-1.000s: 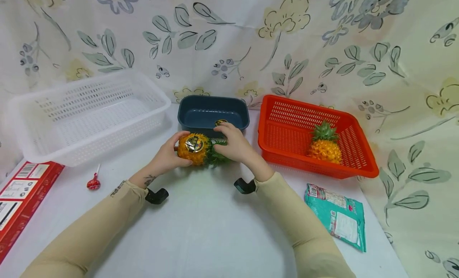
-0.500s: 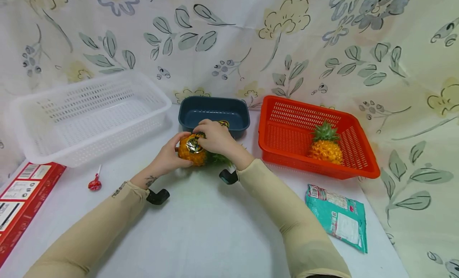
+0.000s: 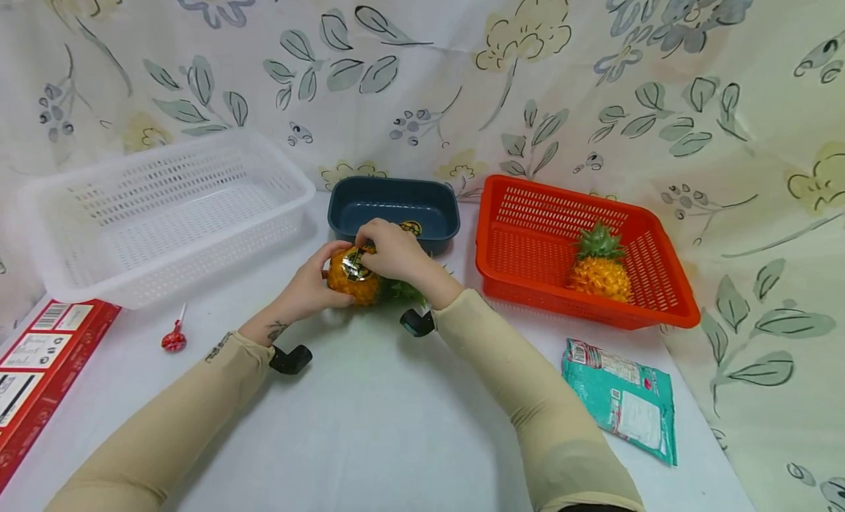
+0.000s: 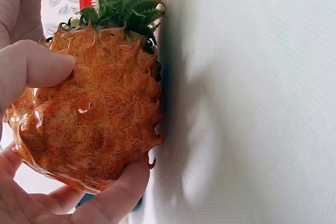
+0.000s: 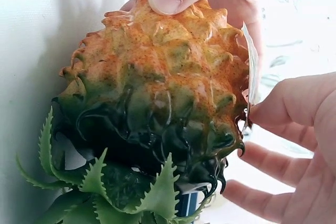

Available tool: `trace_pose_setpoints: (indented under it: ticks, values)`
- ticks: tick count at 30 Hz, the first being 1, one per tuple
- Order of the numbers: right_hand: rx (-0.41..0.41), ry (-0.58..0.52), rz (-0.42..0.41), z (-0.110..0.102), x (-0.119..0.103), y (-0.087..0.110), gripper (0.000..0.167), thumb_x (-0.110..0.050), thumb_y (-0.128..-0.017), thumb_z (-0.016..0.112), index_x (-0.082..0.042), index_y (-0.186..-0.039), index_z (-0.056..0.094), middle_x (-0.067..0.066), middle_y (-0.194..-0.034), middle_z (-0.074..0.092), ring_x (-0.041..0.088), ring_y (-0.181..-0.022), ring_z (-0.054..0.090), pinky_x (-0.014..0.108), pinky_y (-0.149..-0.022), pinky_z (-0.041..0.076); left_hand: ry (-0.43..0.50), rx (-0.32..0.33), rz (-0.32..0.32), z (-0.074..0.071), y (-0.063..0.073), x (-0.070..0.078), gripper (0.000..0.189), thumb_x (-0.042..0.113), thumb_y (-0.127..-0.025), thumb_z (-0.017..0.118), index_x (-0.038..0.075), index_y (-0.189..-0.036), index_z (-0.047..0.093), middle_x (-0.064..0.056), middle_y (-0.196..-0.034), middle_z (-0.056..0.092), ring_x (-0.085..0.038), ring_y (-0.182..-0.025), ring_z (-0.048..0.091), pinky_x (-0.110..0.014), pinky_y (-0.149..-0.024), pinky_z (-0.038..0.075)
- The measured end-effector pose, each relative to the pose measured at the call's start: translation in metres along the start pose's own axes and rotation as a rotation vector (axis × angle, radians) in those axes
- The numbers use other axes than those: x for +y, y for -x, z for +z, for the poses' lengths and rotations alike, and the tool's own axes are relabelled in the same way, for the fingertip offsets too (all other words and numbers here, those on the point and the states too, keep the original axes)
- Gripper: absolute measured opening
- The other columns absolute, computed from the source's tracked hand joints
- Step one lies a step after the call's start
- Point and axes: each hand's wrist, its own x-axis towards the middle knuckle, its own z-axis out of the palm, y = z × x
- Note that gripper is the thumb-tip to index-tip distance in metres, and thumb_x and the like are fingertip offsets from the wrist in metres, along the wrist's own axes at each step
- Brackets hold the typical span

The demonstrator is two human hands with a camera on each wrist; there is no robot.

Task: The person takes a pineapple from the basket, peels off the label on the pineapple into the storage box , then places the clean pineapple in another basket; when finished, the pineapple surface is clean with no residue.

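A small orange pineapple (image 3: 345, 283) lies on its side in front of the blue bin, its green crown (image 3: 405, 290) pointing right. My left hand (image 3: 310, 284) grips the base end; in the left wrist view its thumb and fingers wrap the spiky skin (image 4: 100, 114). Over the top of the fruit is my right hand (image 3: 392, 255), thumb and fingertips at the edge of a round black-and-gold sticker (image 3: 357, 265). In the right wrist view one end of that sticker (image 5: 252, 51) stands away from the skin, and the thumb presses its other end.
A dark blue bin (image 3: 338, 229) with another round sticker (image 3: 411, 227) at its front rim stands behind. A red basket (image 3: 515, 281) holds a second pineapple (image 3: 599, 270). Around are a white basket (image 3: 178, 259), a lollipop (image 3: 174, 339), a red box (image 3: 46, 372) and a teal packet (image 3: 623, 402).
My right hand has moved left from the crown to the sticker on the fruit's body, then stayed nearly still there. The left hand keeps its grip on the pineapple.
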Motion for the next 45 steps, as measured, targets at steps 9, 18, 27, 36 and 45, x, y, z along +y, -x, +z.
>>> trace_pose_setpoints:
  ticks: [9,18,27,36,45]
  values:
    - [0.086,-0.015,-0.010,-0.002,-0.003,0.002,0.007,-0.017,-0.085,0.062,-0.013,-0.090,0.062,0.000,-0.109,0.058,0.016,-0.093,0.052,0.032,-0.080,0.047,0.015,-0.015,-0.020,-0.002,-0.002,0.000,0.085,0.003,-0.069,0.077,0.017,-0.139,0.031,-0.015,-0.142,0.034,-0.037,-0.104,0.052,-0.043,-0.085,0.048]
    - [0.176,-0.079,-0.083,-0.008,-0.005,0.015,0.006,-0.012,-0.081,0.063,-0.012,-0.079,0.058,0.000,-0.106,0.059,0.017,-0.094,0.051,0.030,-0.081,0.044,0.035,-0.029,-0.077,-0.005,-0.007,-0.001,0.084,0.006,-0.070,0.077,0.018,-0.139,0.031,-0.014,-0.142,0.033,-0.035,-0.109,0.047,-0.047,-0.090,0.045]
    - [0.194,-0.140,-0.117,-0.014,-0.002,0.033,0.005,-0.010,-0.080,0.063,-0.011,-0.078,0.059,0.005,-0.120,0.060,0.023,-0.110,0.053,0.035,-0.091,0.044,0.087,-0.050,-0.102,-0.009,-0.012,-0.004,0.084,0.007,-0.071,0.077,0.018,-0.140,0.030,-0.017,-0.138,0.034,-0.035,-0.110,0.046,-0.047,-0.092,0.044]
    - [0.337,-0.191,-0.064,-0.035,0.009,0.026,0.007,-0.007,-0.081,0.060,-0.012,-0.076,0.059,0.006,-0.119,0.060,0.023,-0.112,0.052,0.038,-0.092,0.043,0.133,-0.061,-0.117,-0.010,-0.011,0.000,0.087,0.006,-0.071,0.076,0.018,-0.142,0.027,-0.019,-0.139,0.030,-0.036,-0.107,0.047,-0.042,-0.088,0.045]
    - [0.348,-0.018,0.114,-0.059,0.009,-0.009,0.010,-0.017,-0.087,0.057,-0.012,-0.093,0.062,0.004,-0.102,0.059,0.019,-0.085,0.050,0.034,-0.072,0.043,0.128,-0.059,-0.133,-0.009,-0.011,-0.001,0.088,0.005,-0.070,0.076,0.018,-0.142,0.027,-0.019,-0.143,0.026,-0.036,-0.111,0.044,-0.046,-0.091,0.044]
